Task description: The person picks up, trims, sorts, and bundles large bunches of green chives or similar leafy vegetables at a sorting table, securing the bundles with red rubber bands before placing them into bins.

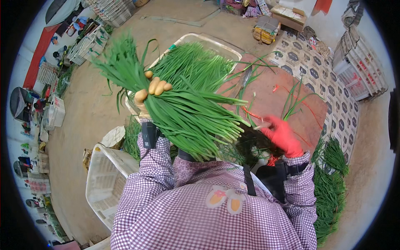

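My left hand (150,89), in a tan glove, is closed around a large bunch of long green garlic chives (184,115). The leafy tops fan out to the upper left, and the pale stem ends point to the right. Just right of those ends is my right hand (282,136) in a red glove, blurred by motion. A small pale sliver (262,125) shows at its fingertips; whether it is gripped is unclear. Behind the bunch stands a white plastic crate (215,42) with more chives (193,62) lying in it.
A reddish board (268,90) bears a knife (245,76), loose leaves and red ties (300,101). Bundled chives (329,200) lie at my right. An open white crate (104,187) stands at my left. Stacked crates (359,67) lean by the right wall.
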`<state>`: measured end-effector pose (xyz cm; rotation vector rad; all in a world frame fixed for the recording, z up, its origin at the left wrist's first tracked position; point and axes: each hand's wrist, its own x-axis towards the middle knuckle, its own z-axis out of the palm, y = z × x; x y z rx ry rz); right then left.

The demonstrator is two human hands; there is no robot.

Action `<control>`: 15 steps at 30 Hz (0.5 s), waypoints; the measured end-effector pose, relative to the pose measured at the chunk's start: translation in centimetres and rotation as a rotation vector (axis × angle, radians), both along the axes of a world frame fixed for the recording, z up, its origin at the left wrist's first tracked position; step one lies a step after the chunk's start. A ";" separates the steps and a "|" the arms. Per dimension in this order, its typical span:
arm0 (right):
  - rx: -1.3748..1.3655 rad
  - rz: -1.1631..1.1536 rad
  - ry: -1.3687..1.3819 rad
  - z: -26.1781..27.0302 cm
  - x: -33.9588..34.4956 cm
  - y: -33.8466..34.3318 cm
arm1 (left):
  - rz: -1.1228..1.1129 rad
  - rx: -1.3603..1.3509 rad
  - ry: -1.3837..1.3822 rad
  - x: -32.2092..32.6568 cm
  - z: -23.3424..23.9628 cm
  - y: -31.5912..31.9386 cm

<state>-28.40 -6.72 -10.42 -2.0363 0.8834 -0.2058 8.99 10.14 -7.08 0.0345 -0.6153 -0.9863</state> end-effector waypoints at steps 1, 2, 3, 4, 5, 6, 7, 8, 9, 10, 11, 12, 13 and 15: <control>0.012 0.061 -0.171 2.1 1.1 0.0 | -0.008 0.057 -0.065 -0.2 0.5 -0.2; 0.020 0.123 -0.341 4.2 2.6 0.2 | -0.025 0.082 -0.119 -0.1 0.8 -0.6; 0.068 0.186 -0.426 5.6 4.1 0.3 | -0.025 0.075 -0.115 -0.5 1.2 -1.4; 0.121 0.258 -0.514 6.7 5.8 0.5 | -0.032 0.128 -0.214 -1.3 2.3 -2.0; 0.087 0.289 -0.586 7.5 7.0 0.6 | -0.064 0.168 -0.310 -2.4 3.2 -3.7; 0.057 0.326 -0.663 8.1 8.3 0.8 | -0.072 0.194 -0.403 -3.5 4.1 -4.9; 0.045 0.323 -0.662 8.8 9.7 1.6 | -0.076 0.182 -0.405 -4.2 4.8 -5.6; 0.123 0.329 -0.750 9.2 11.0 2.2 | -0.067 0.384 -0.562 -4.8 5.0 -6.6; 0.197 0.333 -0.840 9.9 11.6 2.6 | -0.057 0.582 -0.723 -5.8 5.8 -7.5; 0.188 0.341 -0.842 10.1 12.3 3.1 | 0.007 0.685 -0.935 -7.3 7.6 -7.2; 0.119 0.234 -0.909 9.8 12.9 3.3 | 0.461 0.379 -1.680 -7.7 8.4 -8.0; 0.052 0.130 -0.975 9.6 13.3 3.5 | 0.536 0.169 -1.604 -8.8 8.5 -8.6; 0.044 0.126 -0.968 9.1 12.9 3.0 | 0.591 -0.042 -1.508 -10.8 9.0 -9.5; 0.274 0.044 -0.871 9.0 11.0 1.0 | 0.064 0.368 -1.197 -13.9 10.5 -10.4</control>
